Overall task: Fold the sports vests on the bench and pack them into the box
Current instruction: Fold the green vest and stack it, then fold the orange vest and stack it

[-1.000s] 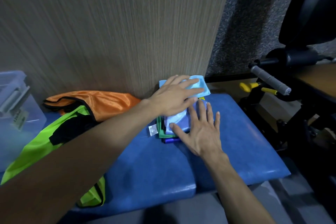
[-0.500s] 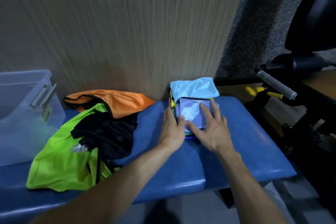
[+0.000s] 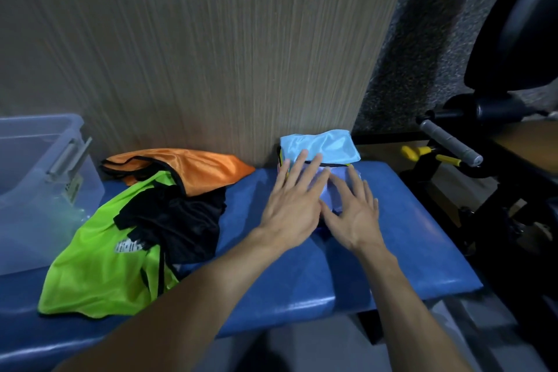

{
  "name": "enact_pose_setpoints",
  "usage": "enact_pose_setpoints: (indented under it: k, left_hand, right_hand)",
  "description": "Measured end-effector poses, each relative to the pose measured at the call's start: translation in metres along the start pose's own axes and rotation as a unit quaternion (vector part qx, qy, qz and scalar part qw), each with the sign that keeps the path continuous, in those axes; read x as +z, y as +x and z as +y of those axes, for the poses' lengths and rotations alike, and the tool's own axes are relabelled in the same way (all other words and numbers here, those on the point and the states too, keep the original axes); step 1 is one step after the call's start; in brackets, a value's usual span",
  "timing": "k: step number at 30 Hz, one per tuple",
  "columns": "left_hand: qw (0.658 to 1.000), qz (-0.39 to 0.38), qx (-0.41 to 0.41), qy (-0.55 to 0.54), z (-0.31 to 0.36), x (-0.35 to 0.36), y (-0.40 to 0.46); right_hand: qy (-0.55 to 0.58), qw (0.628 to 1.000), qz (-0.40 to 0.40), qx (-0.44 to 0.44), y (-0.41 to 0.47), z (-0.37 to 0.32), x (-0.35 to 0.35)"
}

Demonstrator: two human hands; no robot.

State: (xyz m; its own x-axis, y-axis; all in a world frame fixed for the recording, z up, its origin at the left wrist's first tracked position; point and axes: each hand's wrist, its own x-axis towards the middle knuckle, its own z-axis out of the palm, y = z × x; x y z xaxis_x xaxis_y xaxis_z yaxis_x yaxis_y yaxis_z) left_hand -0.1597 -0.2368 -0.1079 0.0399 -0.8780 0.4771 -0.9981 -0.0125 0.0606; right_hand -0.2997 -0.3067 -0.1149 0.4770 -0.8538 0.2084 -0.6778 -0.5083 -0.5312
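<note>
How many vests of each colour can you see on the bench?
Only those that show clearly; the folded pile under the hands hides more.
Orange vest: 1
Green vest: 1
Black vest: 1
Light blue vest: 1
Pale folded vest under the left hand and right hand: 1
Total: 5

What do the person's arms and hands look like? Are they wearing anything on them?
Both arms are bare, with no sleeves showing. The left hand and right hand wear no gloves. No rings, watch or bracelets show on the fingers or wrists. No markings can be seen.
</note>
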Motion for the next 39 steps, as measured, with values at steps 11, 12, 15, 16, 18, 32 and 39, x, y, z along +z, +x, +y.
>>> enact_pose_setpoints:
  k: [11,12,15,16,18,32,39]
  left_hand:
    - [0.997,-0.007,-0.045,-0.066,-0.02,0.024,-0.012]
    - [0.993,-0.023,-0.049,-0.104,-0.022,0.025,-0.012]
    - [0.975,-0.077,-0.063,-0.201,-0.031,0.024,-0.014]
    - [0.975,-0.084,-0.062,-0.196,-0.034,0.023,-0.015]
    - [0.988,-0.063,-0.043,-0.132,-0.037,0.02,-0.017]
    - [0.996,-0.072,0.028,-0.041,-0.037,0.0,-0.031]
    - [0.995,-0.085,0.03,-0.046,-0.041,-0.008,-0.035]
  right_hand:
    - [0.039,0.999,0.023,-0.006,0.007,0.01,0.016]
    - [0.04,0.999,0.024,-0.008,0.008,0.01,0.017]
    - [0.036,0.999,0.022,-0.008,0.006,0.011,0.018]
    - [0.028,0.999,0.025,-0.008,0.006,0.012,0.017]
    - [0.015,0.999,0.034,-0.013,0.004,0.013,0.015]
    - [-0.046,0.997,0.064,0.008,-0.005,0.004,0.01]
    - [-0.046,0.997,0.052,0.022,-0.011,0.001,0.002]
